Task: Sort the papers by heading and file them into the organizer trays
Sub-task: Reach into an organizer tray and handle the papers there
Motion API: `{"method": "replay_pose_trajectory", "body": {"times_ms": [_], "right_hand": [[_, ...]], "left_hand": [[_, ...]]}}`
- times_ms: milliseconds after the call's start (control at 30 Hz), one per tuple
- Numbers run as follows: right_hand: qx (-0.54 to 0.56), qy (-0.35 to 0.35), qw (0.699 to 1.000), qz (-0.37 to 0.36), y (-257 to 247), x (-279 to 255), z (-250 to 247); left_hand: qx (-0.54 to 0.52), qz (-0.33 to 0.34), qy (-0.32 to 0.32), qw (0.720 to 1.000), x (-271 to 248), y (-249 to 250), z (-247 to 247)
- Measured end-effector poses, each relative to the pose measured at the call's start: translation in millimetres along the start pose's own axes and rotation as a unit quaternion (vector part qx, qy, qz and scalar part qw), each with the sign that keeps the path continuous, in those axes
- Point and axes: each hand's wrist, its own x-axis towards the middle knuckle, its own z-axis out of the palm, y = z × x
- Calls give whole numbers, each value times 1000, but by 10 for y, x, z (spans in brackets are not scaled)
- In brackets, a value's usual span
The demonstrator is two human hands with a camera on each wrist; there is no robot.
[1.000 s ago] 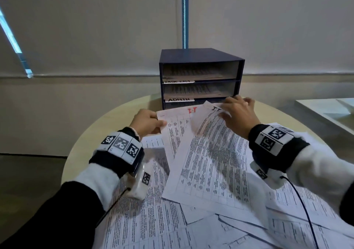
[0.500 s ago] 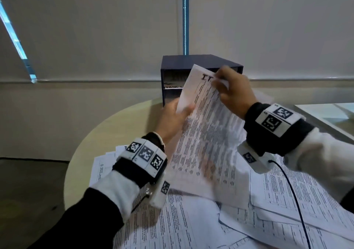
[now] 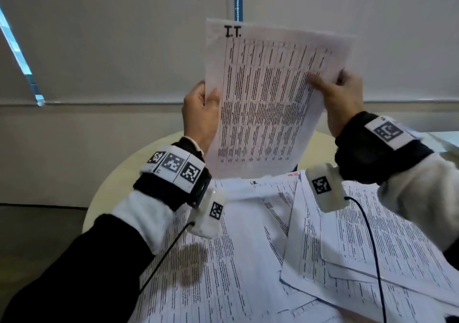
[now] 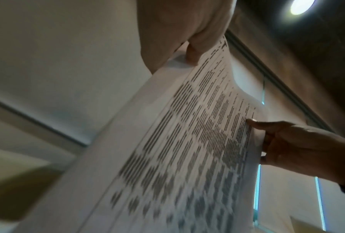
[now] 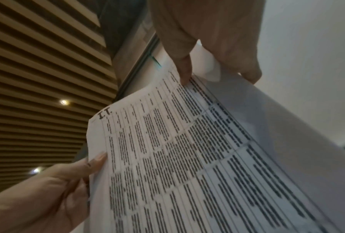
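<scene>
The step in hand looks like reading a heading: one sheet (image 3: 268,104) is held up nearly upright in front of the head camera, above the table (image 3: 116,173), so its handwritten "I.T." at the top left shows. On the left, the left hand (image 3: 198,114) pinches the sheet's left edge, thumb on the printed face. On the right, the right hand (image 3: 342,99) grips the right edge higher up, thumb across the front and fingers curled behind, bowing that side slightly.

The next move probably calls for finding the tray with the matching label and sliding the sheet in flat; no trays are visible now.

The sheet is white, thin and floppy, covered by a dense printed table. Below it, more printed papers (image 3: 248,260) lie overlapping across the table.
</scene>
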Motion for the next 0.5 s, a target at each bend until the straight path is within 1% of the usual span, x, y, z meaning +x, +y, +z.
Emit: {"method": "replay_pose_trajectory", "body": {"times_ms": [100, 200, 267, 333, 400, 467, 500], "right_hand": [[-19, 12, 1000, 6, 168, -121, -44], [-78, 0, 996, 48, 423, -296, -108], [-106, -7, 992, 69, 491, -358, -133], [-128, -4, 990, 62, 441, -333, -122], [-148, 7, 988, 30, 356, -255, -102], [-173, 20, 985, 7, 304, -173, -87], [-188, 25, 982, 9, 319, -148, -94]], "left_hand": [[10, -56, -23, 998, -93, -213, 8], [50, -105, -67, 991, -278, -427, 22], [67, -139, -92, 984, -356, -514, 32], [86, -146, -85, 982, -314, -555, 42], [88, -145, -64, 983, -222, -516, 59], [76, -126, -41, 988, -153, -454, 78], [73, -119, -30, 990, -140, -450, 93]]}}
